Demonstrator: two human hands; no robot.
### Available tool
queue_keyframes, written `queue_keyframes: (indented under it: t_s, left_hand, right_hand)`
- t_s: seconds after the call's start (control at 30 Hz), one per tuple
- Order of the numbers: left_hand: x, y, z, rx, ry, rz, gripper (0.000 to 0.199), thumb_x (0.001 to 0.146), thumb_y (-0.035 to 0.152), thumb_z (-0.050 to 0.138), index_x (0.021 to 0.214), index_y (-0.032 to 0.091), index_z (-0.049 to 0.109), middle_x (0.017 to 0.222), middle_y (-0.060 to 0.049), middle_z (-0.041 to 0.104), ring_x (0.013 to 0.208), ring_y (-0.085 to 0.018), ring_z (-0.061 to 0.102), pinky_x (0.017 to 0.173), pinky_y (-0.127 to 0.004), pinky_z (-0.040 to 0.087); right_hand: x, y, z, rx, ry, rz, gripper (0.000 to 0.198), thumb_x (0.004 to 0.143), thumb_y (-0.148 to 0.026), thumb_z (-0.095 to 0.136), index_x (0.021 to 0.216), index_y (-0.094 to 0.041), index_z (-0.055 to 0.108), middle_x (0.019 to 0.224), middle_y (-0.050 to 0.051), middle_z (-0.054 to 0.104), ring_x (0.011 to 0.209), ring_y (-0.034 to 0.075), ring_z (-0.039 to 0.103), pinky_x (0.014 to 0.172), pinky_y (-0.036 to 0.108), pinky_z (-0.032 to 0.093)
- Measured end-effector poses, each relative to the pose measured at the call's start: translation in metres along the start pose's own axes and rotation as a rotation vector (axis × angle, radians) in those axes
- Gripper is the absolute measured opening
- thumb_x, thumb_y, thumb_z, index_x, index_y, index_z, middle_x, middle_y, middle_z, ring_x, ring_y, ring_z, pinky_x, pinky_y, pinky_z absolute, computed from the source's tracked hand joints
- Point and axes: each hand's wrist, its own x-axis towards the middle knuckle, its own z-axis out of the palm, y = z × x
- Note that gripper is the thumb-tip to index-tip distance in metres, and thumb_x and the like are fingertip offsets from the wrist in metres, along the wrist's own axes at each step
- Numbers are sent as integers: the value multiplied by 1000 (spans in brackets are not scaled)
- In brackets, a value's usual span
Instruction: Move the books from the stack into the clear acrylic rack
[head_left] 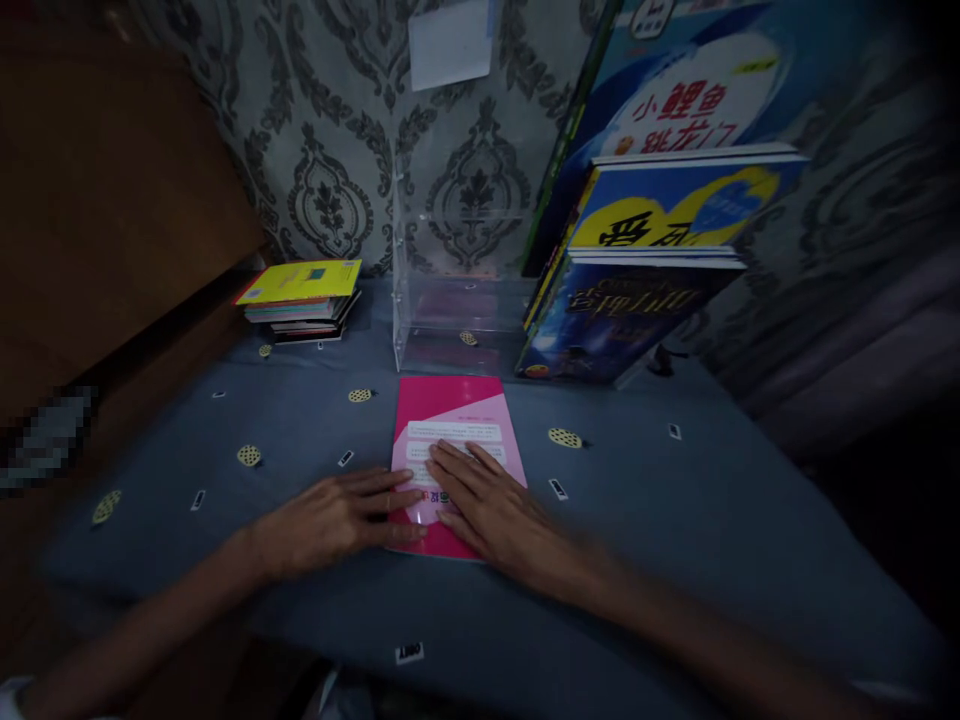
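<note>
A pink book (457, 405) lies flat and closed on the blue-grey tablecloth, its printed text upside down to me. My right hand (499, 510) rests flat on its cover with the fingers stretched out. From the left, my left hand (352, 515) reaches over the book's left edge, fingers extended and touching the cover. Neither hand grips anything. Parts of the lower cover are hidden beneath the fingers.
Behind the book stands a clear acrylic rack (401, 300). Blue and yellow picture books (630, 310) lean upright at its right side. A stack of books (304, 300) sits at the back left. A patterned wall (322, 200) bounds the table (645, 560).
</note>
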Motion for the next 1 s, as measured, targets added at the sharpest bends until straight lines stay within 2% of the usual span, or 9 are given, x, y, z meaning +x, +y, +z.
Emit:
queue_keyframes:
  t_s: [0.17,0.27,0.37,0.43,0.57,0.7,0.8,1.0]
  left_hand:
    - [3,6,-21,-127,-39,-53,53,96,13,52,145,33,51,156,-1,48,146,-20,42,123,-44,32]
    - [10,-5,-26,-137,-42,-102,46,101,21,47,146,30,51,153,-3,52,144,-18,46,122,-41,34]
    - [33,-31,-21,-22,39,-275,40,105,27,41,143,21,54,149,-8,56,141,-20,49,120,-41,36]
    - [52,-49,-14,68,98,-416,40,104,27,44,141,17,54,147,-12,57,139,-24,51,118,-43,39]
    - [80,-69,-2,140,186,-583,35,101,24,46,132,15,59,137,-15,64,125,-27,63,106,-42,51]
    - [86,-71,9,173,265,-598,32,101,23,44,127,16,60,136,-17,64,122,-27,65,104,-42,53]
    - [84,-73,17,165,326,-585,35,102,23,40,131,16,57,138,-16,62,126,-26,63,107,-42,51]
    - [82,-79,26,130,390,-540,38,101,22,39,133,13,55,141,-18,61,130,-27,60,112,-43,47]
  right_hand:
    - [-2,-3,6,-15,48,12,51,104,-30,43,151,-12,43,157,19,42,149,29,34,124,56,28]
    - [0,-6,3,-25,27,27,50,104,-30,43,151,-14,44,157,18,43,149,28,35,124,55,28]
    - [8,-3,-3,-43,-8,50,48,103,-28,42,149,-15,47,155,16,48,148,26,38,124,54,27]
    - [17,1,-8,-63,-17,68,46,104,-26,39,148,-14,48,153,16,50,147,25,39,124,53,28]
    - [44,16,-14,-116,-3,105,46,105,-25,36,147,-8,48,154,19,48,148,26,37,124,49,28]
    - [73,30,-12,-158,-6,121,48,104,-21,37,147,0,44,155,24,44,151,28,32,126,50,23]
    - [86,35,-12,-175,8,135,50,104,-24,37,147,2,43,155,25,44,151,30,32,126,50,22]
    - [84,40,-14,-222,71,216,56,103,-37,45,148,-4,43,157,25,41,150,34,32,123,53,26]
